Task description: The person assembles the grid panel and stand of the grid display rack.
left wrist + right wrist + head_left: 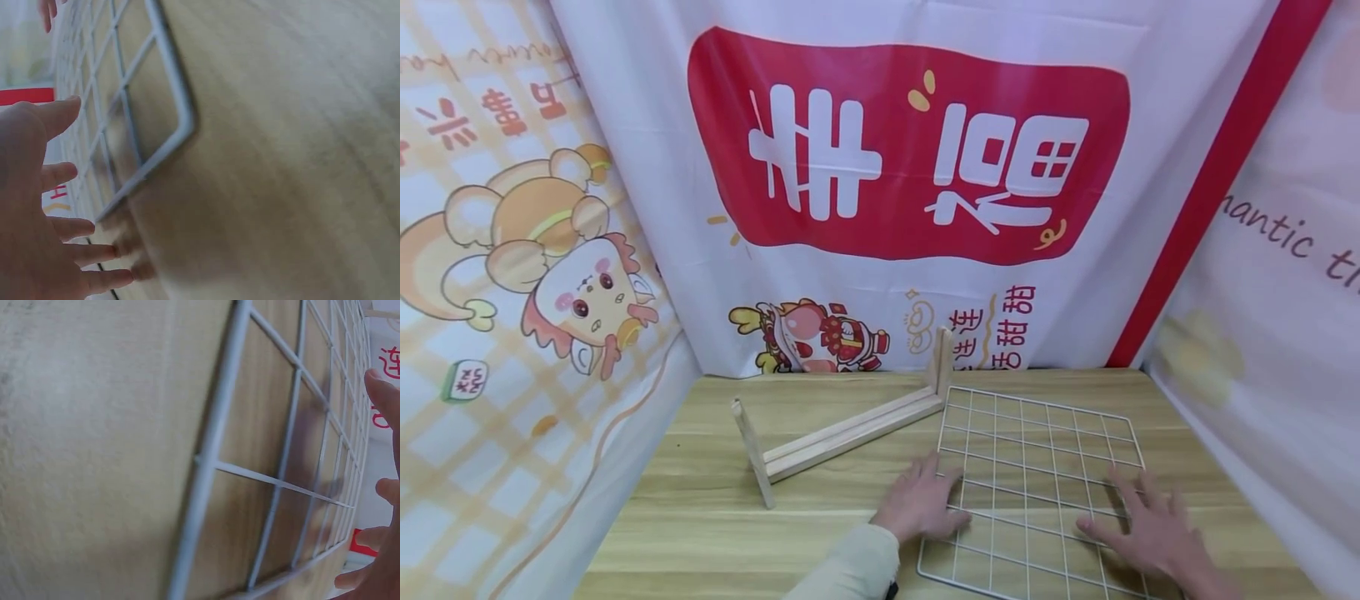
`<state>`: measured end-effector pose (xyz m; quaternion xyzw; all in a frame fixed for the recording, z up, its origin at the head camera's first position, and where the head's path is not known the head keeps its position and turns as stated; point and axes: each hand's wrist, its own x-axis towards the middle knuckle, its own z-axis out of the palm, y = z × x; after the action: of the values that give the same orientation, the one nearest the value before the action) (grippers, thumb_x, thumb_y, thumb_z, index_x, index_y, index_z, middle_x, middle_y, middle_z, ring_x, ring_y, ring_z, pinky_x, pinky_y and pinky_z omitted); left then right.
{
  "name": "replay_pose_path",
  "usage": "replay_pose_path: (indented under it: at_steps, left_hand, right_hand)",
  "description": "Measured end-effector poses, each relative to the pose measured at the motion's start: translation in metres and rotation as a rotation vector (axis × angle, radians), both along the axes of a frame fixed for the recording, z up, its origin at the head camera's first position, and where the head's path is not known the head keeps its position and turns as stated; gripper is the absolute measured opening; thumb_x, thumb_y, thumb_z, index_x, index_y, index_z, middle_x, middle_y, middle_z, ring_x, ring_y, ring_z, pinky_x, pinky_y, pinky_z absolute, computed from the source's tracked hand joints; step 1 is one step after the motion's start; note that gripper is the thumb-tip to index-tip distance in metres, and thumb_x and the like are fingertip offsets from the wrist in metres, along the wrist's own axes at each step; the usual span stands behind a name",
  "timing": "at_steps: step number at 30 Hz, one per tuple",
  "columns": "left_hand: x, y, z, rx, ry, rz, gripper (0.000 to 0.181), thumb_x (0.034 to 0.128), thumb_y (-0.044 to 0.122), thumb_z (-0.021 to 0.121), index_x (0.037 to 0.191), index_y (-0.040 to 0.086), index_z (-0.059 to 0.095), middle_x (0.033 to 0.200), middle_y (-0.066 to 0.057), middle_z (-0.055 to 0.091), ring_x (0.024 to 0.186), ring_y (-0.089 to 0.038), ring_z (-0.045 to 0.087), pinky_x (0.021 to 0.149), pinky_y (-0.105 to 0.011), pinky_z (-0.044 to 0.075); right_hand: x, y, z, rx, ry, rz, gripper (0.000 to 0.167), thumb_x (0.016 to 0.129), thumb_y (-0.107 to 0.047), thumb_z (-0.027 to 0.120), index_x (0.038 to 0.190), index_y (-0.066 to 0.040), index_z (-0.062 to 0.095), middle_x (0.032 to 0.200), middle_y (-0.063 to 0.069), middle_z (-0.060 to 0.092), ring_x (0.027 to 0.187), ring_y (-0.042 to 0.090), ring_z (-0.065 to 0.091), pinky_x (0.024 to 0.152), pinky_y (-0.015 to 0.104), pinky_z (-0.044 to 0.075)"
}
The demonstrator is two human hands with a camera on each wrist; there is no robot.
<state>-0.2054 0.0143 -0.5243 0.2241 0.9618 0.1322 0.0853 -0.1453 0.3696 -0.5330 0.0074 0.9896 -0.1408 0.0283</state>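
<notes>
A white wire grid panel (1022,492) lies flat on the wooden table, its near edge partly cut off by the head view. My left hand (921,500) is at the panel's left edge with fingers spread; in the left wrist view its fingers (94,253) are extended near the panel's corner. Over the panel's right side hovers or rests my right hand (1153,529), fingers apart and slightly blurred. The right wrist view shows the grid wires (287,444) beside the right-hand fingers (372,537). Neither hand grips anything; whether they touch the wires is unclear.
Left of the panel stands a wooden frame (857,433) with a long bar and an upright at each end, one upright close to the panel's far left corner. Printed cloth walls (910,308) enclose the wooden table (700,517) at the back and both sides.
</notes>
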Motion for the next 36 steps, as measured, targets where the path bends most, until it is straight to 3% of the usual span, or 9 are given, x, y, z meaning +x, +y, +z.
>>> replay_pose_path:
  at_steps: [8, 15, 18, 22, 26, 30, 33, 36]
  left_hand:
    - [0.003, 0.002, -0.002, 0.073, -0.101, 0.020, 0.070, 0.0980, 0.056, 0.067, 0.159, 0.027, 0.049, 0.172, -0.028, 0.027, 0.159, -0.049, 0.030, 0.127, -0.065, 0.038]
    - [0.000, 0.004, 0.001, 0.188, -0.151, 0.055, 0.066, 0.0973, 0.052, 0.070, 0.154, 0.023, 0.055, 0.170, -0.028, 0.033, 0.161, -0.047, 0.028, 0.127, -0.067, 0.035]
    - [-0.001, 0.006, -0.002, 0.314, -0.196, 0.114, 0.058, 0.0974, 0.048, 0.072, 0.149, 0.022, 0.061, 0.171, -0.028, 0.032, 0.160, -0.048, 0.028, 0.127, -0.071, 0.031]
    - [-0.004, 0.007, -0.006, 0.537, -0.264, 0.194, 0.045, 0.0978, 0.040, 0.074, 0.139, 0.021, 0.069, 0.170, -0.027, 0.033, 0.158, -0.051, 0.029, 0.124, -0.079, 0.025]
    - [-0.006, 0.006, -0.007, 0.760, -0.341, 0.254, 0.036, 0.0973, 0.033, 0.075, 0.130, 0.018, 0.073, 0.165, -0.024, 0.044, 0.156, -0.052, 0.034, 0.124, -0.080, 0.024]
    - [-0.007, 0.005, -0.010, 0.951, -0.420, 0.385, 0.034, 0.0982, 0.033, 0.074, 0.127, 0.017, 0.074, 0.158, -0.020, 0.054, 0.150, -0.051, 0.042, 0.123, -0.075, 0.033]
    - [-0.008, 0.006, -0.013, 1.062, -0.442, 0.453, 0.033, 0.0988, 0.030, 0.073, 0.128, 0.015, 0.073, 0.157, -0.021, 0.055, 0.150, -0.051, 0.042, 0.123, -0.073, 0.034]
    - [-0.011, 0.008, -0.015, 1.139, -0.452, 0.460, 0.033, 0.0973, 0.023, 0.074, 0.129, 0.012, 0.073, 0.153, -0.020, 0.058, 0.146, -0.048, 0.048, 0.122, -0.070, 0.038]
  right_hand:
    - [-0.001, -0.007, -0.011, -0.069, -0.047, 0.011, 0.107, 0.096, -0.070, 0.061, 0.166, -0.001, 0.021, 0.160, 0.054, 0.006, 0.129, 0.092, 0.011, 0.102, 0.097, 0.018]
    - [-0.009, -0.007, -0.017, -0.118, 0.033, 0.029, 0.105, 0.094, -0.065, 0.068, 0.162, 0.004, 0.030, 0.158, 0.052, 0.022, 0.139, 0.080, 0.022, 0.110, 0.092, 0.018]
    - [-0.009, -0.003, -0.019, -0.145, 0.098, 0.028, 0.100, 0.094, -0.060, 0.073, 0.159, 0.005, 0.035, 0.155, 0.046, 0.035, 0.134, 0.076, 0.036, 0.107, 0.088, 0.031]
    - [-0.010, 0.005, -0.015, -0.210, 0.076, -0.028, 0.101, 0.095, -0.059, 0.073, 0.161, 0.004, 0.032, 0.157, 0.044, 0.035, 0.135, 0.073, 0.038, 0.103, 0.086, 0.041]
    - [-0.009, 0.015, -0.007, -0.300, -0.039, -0.125, 0.105, 0.098, -0.065, 0.065, 0.168, -0.002, 0.018, 0.163, 0.044, 0.024, 0.140, 0.073, 0.031, 0.108, 0.085, 0.036]
    - [-0.009, 0.022, -0.002, -0.380, -0.129, -0.203, 0.103, 0.101, -0.067, 0.058, 0.170, -0.007, 0.010, 0.163, 0.047, 0.017, 0.144, 0.072, 0.026, 0.111, 0.084, 0.034]
    - [-0.009, 0.028, 0.001, -0.466, -0.152, -0.272, 0.100, 0.102, -0.067, 0.056, 0.169, -0.008, 0.010, 0.164, 0.043, 0.017, 0.147, 0.069, 0.023, 0.115, 0.083, 0.030]
    - [-0.007, 0.038, 0.003, -0.587, -0.140, -0.357, 0.096, 0.104, -0.064, 0.055, 0.169, -0.009, 0.010, 0.168, 0.033, 0.018, 0.153, 0.062, 0.022, 0.120, 0.080, 0.024]
